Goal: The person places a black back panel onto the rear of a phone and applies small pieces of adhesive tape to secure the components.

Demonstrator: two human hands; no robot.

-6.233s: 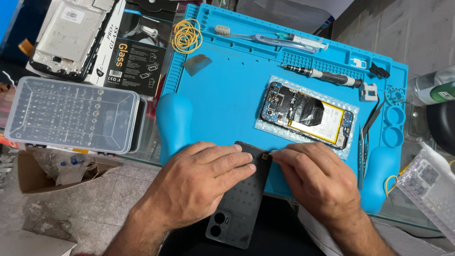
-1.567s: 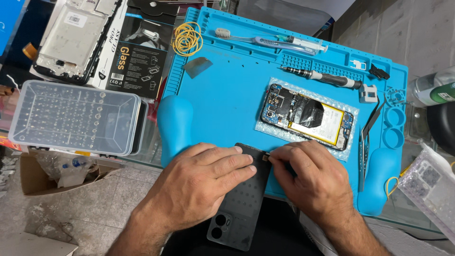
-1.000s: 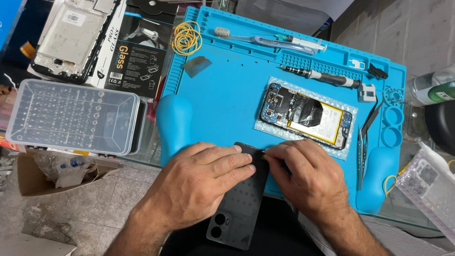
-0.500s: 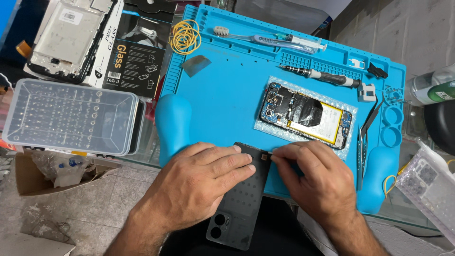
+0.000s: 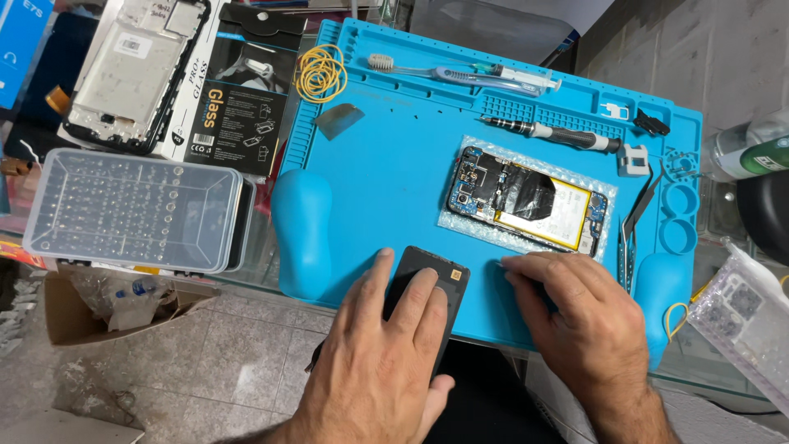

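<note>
Left hand [image 5: 386, 362] lies flat, fingers spread, pressing black phone back cover [image 5: 427, 284] at blue mat [image 5: 394, 164] near edge | right hand [image 5: 575, 321] fingers curled; whether it grips anything cannot be told | cover judged light, thin, flexible, scratch-prone; hold by side edges.

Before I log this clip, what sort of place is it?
Most likely a phone repair bench. A blue silicone work mat carries an opened phone with its battery exposed, beside a precision screwdriver and tweezers. The left hand rests on a dark back cover.
</note>
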